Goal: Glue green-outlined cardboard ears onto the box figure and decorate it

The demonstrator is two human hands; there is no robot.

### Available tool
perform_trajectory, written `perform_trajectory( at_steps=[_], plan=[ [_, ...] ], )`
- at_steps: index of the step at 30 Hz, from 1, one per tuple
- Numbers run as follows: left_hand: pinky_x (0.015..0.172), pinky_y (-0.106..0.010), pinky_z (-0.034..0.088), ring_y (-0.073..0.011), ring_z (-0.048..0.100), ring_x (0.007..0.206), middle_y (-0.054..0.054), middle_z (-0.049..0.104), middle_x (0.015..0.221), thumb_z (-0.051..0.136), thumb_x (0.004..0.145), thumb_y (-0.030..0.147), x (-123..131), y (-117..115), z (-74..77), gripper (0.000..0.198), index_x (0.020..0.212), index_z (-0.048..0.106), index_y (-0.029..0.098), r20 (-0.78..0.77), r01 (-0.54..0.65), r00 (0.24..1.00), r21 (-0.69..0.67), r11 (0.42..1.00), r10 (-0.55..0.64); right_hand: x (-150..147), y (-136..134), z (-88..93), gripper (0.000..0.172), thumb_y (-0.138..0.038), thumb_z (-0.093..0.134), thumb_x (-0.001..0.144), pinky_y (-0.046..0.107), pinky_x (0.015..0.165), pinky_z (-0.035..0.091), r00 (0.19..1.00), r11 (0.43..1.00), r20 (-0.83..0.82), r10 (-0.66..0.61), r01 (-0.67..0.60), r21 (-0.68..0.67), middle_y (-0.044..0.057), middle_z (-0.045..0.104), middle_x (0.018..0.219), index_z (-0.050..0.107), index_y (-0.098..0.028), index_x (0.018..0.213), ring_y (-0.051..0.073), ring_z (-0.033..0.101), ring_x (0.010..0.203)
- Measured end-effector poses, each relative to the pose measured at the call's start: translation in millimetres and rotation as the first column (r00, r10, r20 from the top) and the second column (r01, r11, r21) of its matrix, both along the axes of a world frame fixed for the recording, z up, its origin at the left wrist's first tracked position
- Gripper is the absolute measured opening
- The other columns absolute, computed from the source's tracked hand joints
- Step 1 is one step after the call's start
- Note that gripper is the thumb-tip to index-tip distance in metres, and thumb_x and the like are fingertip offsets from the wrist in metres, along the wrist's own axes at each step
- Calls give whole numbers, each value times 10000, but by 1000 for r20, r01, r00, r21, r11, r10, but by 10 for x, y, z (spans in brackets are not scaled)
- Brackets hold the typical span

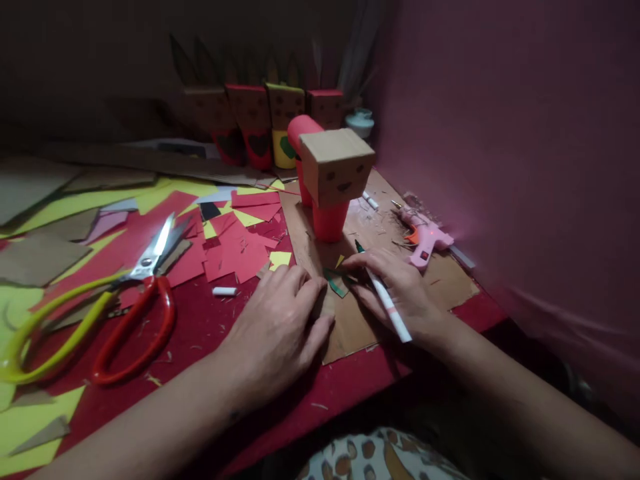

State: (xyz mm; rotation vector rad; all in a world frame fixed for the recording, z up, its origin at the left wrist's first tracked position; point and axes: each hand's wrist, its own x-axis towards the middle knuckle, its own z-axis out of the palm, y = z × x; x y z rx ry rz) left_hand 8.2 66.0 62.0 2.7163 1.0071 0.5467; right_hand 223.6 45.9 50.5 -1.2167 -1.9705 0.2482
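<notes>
My right hand (400, 287) has a white marker (387, 303) with a green tip tucked between its fingers, the tip pointing away from me. Its fingertips are at a small cardboard piece (338, 285) with green-coloured edges. From the other side, my left hand (283, 320) rests with curled fingers, thumb and fingers pressed at the near end of that piece; part of it is hidden. Both hands are over a brown cardboard sheet (350, 330). Just beyond them stands a red cup figure (331, 221) with a cardboard box head (340, 167) bearing a drawn face.
Large scissors (145, 267) with yellow and red handles lie open at left among red paper scraps (235, 247). A white marker cap (225, 291) is near my left hand. A pink glue gun (425, 237) lies at right by the wall. Several similar figures (257, 127) stand behind.
</notes>
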Motion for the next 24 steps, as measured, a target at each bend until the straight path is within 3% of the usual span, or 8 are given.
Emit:
perform_trajectory(
  at_steps=[3,8,11,14,19,24],
  plan=[
    [743,-430,494,-264,534,833,-112,612,919,438,1001,251,16,-23,-8,247,1072,623,104,11,-8,1000,68,998,8,-3,8,2,213,-103,632,873,357,770,543,1000,998,-18,25,-23,62,49,709,920,635,-228,1045,205,671,854],
    [740,-420,499,-247,564,786,-91,638,873,428,990,224,23,-34,0,214,1060,600,118,-4,13,1000,109,994,-12,8,76,-70,188,-122,646,880,353,772,544,984,980,49,172,-176,89,57,711,923,662,-210,1046,207,662,876],
    [750,-443,503,-254,587,760,-103,652,859,424,990,217,22,-52,-10,219,984,623,125,-57,24,998,163,986,-15,-8,122,-100,123,-129,629,907,364,772,542,993,989,55,105,-110,101,67,716,908,675,-202,995,211,661,857],
    [743,-441,500,-241,584,712,-93,655,820,432,994,224,16,-88,-12,225,915,627,144,-85,39,996,179,983,-24,-28,117,-70,178,-74,581,907,372,787,542,998,993,51,30,-36,114,71,724,910,675,-206,979,211,667,859],
    [672,-379,483,-217,570,677,-40,653,759,498,976,232,-11,-82,49,126,950,596,157,-6,72,997,71,995,-72,-19,55,-11,205,-47,583,869,391,801,543,998,988,-11,-54,55,144,86,739,924,683,-193,972,220,668,864],
    [630,-340,465,-215,595,679,-24,674,759,620,924,248,-19,-5,66,73,911,602,178,-93,30,995,-7,1000,-31,5,16,-16,164,-113,588,900,346,725,548,984,978,-140,-112,134,159,70,727,903,703,-195,984,193,676,806]
  ],
)
